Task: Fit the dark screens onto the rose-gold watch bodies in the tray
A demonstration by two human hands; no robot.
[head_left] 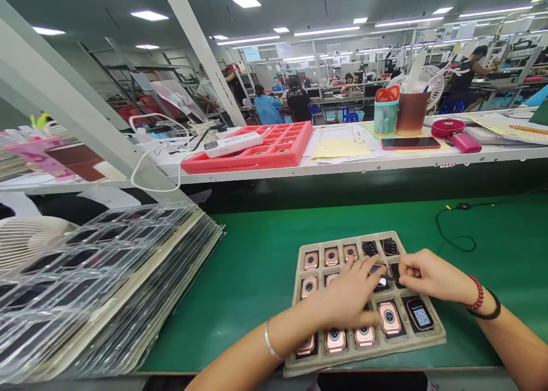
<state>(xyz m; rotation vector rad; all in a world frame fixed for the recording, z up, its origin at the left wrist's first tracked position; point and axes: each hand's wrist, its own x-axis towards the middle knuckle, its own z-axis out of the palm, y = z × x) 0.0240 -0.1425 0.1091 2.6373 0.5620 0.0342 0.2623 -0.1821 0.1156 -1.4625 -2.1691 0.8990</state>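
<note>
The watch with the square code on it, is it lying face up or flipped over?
Face up: the smartwatch shows its screen with a QR code, while the one beside it shows its rose-gold back.

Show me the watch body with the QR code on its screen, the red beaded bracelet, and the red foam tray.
Watch body with the QR code (420,314): head view, on its screen.
Red beaded bracelet (478,293): head view, on the beads.
Red foam tray (240,164): head view, on its front rim.
</note>
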